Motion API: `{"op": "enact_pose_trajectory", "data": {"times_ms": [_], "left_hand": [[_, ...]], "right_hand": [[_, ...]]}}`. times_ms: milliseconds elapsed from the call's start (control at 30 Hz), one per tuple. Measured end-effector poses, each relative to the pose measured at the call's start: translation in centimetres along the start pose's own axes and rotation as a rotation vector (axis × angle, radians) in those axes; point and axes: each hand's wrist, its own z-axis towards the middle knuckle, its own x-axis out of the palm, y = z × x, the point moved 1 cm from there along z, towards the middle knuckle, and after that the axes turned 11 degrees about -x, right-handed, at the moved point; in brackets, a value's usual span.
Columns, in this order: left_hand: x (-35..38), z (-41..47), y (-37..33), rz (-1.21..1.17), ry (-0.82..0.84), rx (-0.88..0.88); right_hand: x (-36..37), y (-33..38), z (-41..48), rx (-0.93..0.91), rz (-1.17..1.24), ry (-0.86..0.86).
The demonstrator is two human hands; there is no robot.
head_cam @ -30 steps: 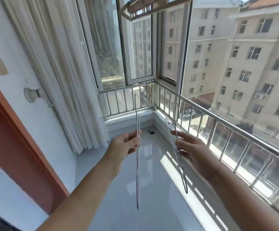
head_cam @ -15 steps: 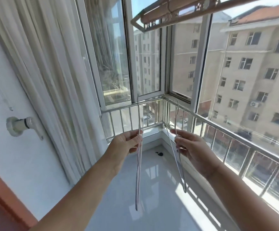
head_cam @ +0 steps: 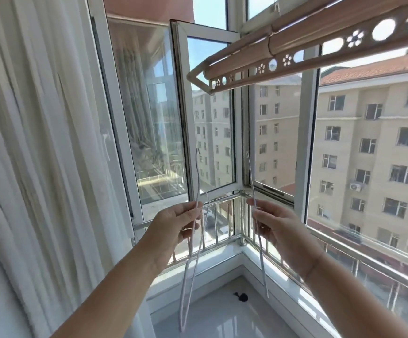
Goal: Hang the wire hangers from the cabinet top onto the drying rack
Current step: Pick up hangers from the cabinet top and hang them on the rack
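Holding one wire hanger in each hand at the corner of a balcony, both well below the drying rack [head_cam: 295, 54] overhead. Pinching the left hanger [head_cam: 198, 178] between thumb and fingers of the left hand [head_cam: 173, 225], just under the neck, with the hook pointing up and the body hanging down toward the floor [head_cam: 222, 318]. Gripping the right hanger [head_cam: 262, 262] in the same manner with the right hand [head_cam: 278, 228], fingers curled round the thin wire, hook also up. Holding the two apart, not touching each other. Viewing both nearly edge-on, so only guessing at the full shape.

Judging them as very light, thin and a little springy, with a smooth pale coating, so probably somewhat slippery and easy to swing or twist in a loose pinch. Taking hold best at the neck under the hook, as here, leaving the hook free and the body hanging straight. Not yet reaching the rack; most likely needing to lift each one high and to set the hook into one of the round holes of the rack bar. Taking care near the open window [head_cam: 210, 113] and the railing [head_cam: 222, 198] just behind, for fear of catching a hook there.
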Motion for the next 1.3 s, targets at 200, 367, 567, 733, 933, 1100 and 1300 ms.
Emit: {"op": "enact_pose_trajectory", "data": {"times_ms": [200, 367, 567, 733, 933, 1100, 1300], "left_hand": [[-2.0, 12.2, -4.7, -0.031, 0.062, 0.057], [-2.6, 20.7, -8.3, -0.091, 0.119, 0.113], [-2.5, 28.7, -11.6, -0.076, 0.239, 0.182], [-1.9, 34.2, -14.2, -0.077, 0.362, 0.226], [-1.1, 39.5, -16.3, -0.073, 0.496, 0.215], [-0.4, 42.4, -16.8, -0.085, 0.608, 0.187], [-0.1, 44.4, -16.3, -0.079, 0.655, 0.157]], "right_hand": [[1.4, -1.1, 13.0, -0.057, 0.023, 0.008], [2.8, -0.7, 21.9, -0.108, 0.019, -0.005], [4.4, 0.1, 28.9, -0.213, -0.102, -0.027], [5.0, 0.8, 33.4, -0.296, -0.234, -0.129], [5.1, 1.0, 36.7, -0.338, -0.339, -0.267], [5.1, 0.4, 38.0, -0.349, -0.389, -0.341], [5.3, -0.4, 39.0, -0.343, -0.413, -0.406]]}}
